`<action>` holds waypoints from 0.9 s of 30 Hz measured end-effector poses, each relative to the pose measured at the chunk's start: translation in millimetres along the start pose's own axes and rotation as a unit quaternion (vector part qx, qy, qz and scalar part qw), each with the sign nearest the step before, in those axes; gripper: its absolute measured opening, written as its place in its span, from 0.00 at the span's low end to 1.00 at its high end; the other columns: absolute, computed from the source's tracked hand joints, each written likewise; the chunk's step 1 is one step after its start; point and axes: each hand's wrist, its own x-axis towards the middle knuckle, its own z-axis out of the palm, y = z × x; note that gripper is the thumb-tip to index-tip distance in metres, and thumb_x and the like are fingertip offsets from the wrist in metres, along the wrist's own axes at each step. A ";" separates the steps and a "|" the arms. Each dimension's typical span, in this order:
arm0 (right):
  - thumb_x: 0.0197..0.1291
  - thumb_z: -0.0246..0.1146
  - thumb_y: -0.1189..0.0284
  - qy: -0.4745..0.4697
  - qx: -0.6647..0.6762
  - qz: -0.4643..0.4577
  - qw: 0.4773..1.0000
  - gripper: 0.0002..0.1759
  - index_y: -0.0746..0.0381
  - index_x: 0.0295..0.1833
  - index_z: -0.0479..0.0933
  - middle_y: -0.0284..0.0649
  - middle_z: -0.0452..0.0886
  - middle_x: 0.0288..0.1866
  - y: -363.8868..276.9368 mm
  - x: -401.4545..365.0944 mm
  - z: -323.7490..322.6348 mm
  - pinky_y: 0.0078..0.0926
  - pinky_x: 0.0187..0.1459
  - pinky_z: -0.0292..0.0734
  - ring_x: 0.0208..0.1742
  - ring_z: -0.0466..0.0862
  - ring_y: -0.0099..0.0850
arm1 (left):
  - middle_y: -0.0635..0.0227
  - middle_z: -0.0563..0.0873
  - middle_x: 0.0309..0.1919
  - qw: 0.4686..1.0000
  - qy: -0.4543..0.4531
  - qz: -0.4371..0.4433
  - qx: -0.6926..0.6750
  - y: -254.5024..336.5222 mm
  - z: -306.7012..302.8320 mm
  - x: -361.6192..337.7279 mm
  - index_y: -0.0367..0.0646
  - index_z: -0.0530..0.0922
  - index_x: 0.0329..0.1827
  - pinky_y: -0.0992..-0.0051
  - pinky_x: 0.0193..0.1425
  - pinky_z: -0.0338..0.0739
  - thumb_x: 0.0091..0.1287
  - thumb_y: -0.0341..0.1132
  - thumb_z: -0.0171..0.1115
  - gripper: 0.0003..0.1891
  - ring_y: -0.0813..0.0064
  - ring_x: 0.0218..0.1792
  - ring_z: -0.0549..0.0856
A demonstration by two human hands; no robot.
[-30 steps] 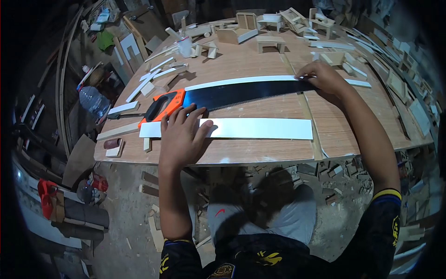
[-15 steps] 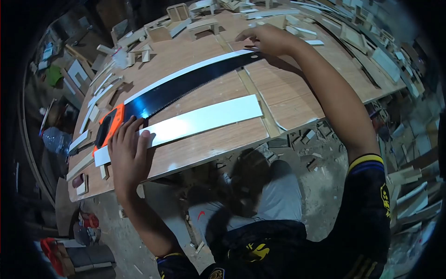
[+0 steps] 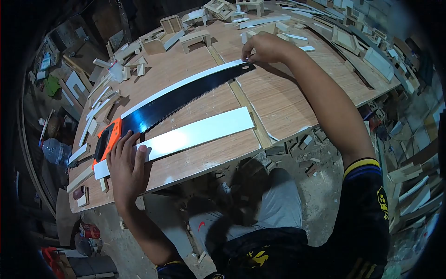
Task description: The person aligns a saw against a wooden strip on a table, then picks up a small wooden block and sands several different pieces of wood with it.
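A handsaw with a dark blade [image 3: 186,95] and an orange handle [image 3: 107,139] lies on the wooden tabletop, its teeth facing my body. Along the blade's far edge runs a narrow white strip [image 3: 179,83]. My right hand [image 3: 267,48] is closed in a pinch at the strip's right end, near the saw's tip. A wider white board [image 3: 200,134] lies on the near side of the saw. My left hand [image 3: 126,163] rests over the board's left part beside the saw handle, fingers extended and thumb apart on the white surface.
Small wooden stools [image 3: 196,40] and wood pieces stand along the table's far side. Strips and offcuts [image 3: 100,104] lie at the left. Long dark strips [image 3: 341,56] are at the right. Wood scraps litter the floor [image 3: 320,186] below the table's near edge.
My right hand's fingers have closed and come down to the end of the narrow strip. The camera view has shifted slightly. My left hand stays on the board.
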 end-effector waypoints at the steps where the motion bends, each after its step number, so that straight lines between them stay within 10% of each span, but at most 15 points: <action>1: 0.53 0.68 0.72 0.002 -0.002 -0.002 1.000 0.09 0.57 0.42 0.86 0.40 0.87 0.42 0.8 0.4 0.4 0.35 0.51 0.77 0.46 0.84 0.36 | 0.55 0.74 0.64 1.000 -0.002 -0.007 -0.004 1.5 -1.0 0.2 0.41 0.76 0.59 0.60 0.73 0.52 0.72 0.49 0.47 0.24 0.57 0.67 0.69; 27: 0.52 0.67 0.80 0.020 -0.084 0.053 0.995 0.14 0.58 0.46 0.83 0.42 0.85 0.45 -18.2 -3.6 3.4 0.37 0.50 0.77 0.49 0.83 0.40 | 0.57 0.76 0.62 0.999 0.034 0.009 -0.012 -8.5 1.3 -3.3 0.44 0.78 0.58 0.59 0.71 0.57 0.69 0.52 0.52 0.24 0.57 0.65 0.71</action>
